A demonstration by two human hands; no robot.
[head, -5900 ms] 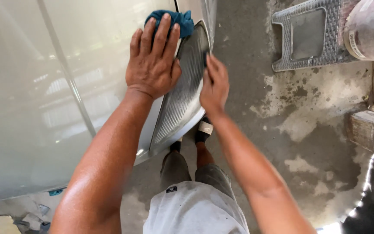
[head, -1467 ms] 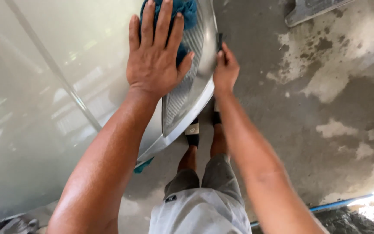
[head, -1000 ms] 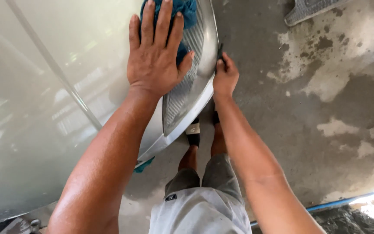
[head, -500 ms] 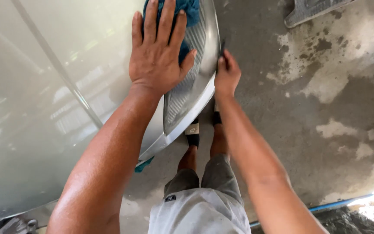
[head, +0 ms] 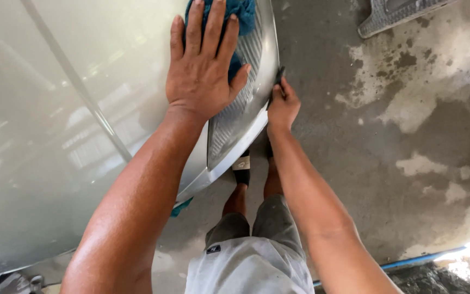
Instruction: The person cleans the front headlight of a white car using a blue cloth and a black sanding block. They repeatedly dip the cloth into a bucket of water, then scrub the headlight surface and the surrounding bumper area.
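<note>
Blue cloth lies pressed flat on the headlight of a pale silver car, near the top of the head view. The left hand rests on the cloth with all 5 fingers spread wide and the palm flat, covering most of it. The right hand sits just beside the headlight's outer edge, its fingers curled narrow around a small dark object that touches the rim; what that object is cannot be told. Below the arms, grey shorts and 2 feet stand on the stained concrete floor. A grey floor mat lies well apart at the upper right, and a blue hose runs along the lower right.
</note>
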